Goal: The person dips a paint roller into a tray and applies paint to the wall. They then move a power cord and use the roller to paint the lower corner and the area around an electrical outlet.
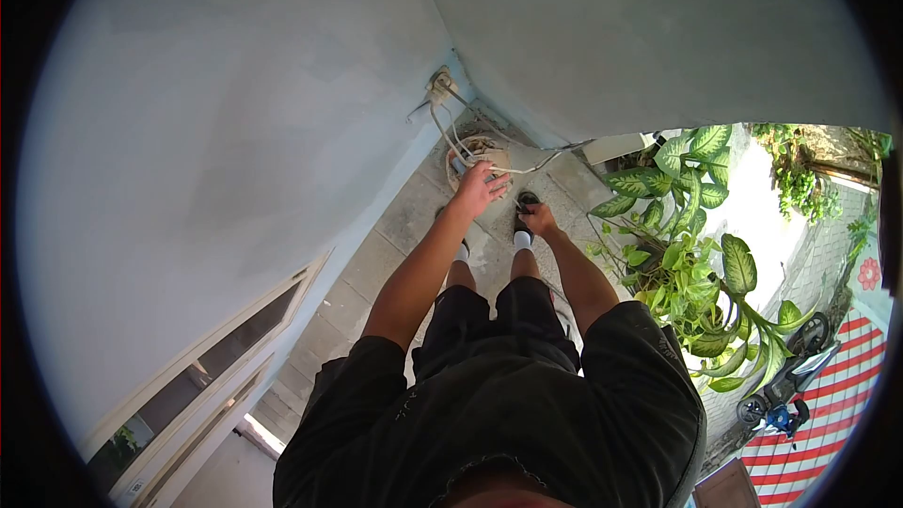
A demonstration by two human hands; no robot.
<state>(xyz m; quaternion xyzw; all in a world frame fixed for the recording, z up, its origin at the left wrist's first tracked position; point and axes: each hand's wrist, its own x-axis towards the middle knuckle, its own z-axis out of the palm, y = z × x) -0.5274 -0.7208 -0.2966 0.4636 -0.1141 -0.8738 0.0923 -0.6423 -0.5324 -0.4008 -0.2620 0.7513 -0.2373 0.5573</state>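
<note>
The hose [523,169], pale and looped, runs down from a box [441,85] on the wall [235,132] to the bucket [499,160] in the corner, then bends off rightward. It passes at the fingertips [495,179] of the left hand [478,188], over the bucket's near edge; those fingers are partly spread, and whether they grip the hose I cannot tell. The right hand [539,219] is apart from the hose, nearer the person, fingers curled in front of a dark shoe [523,207]; whether it holds anything is unclear.
</note>
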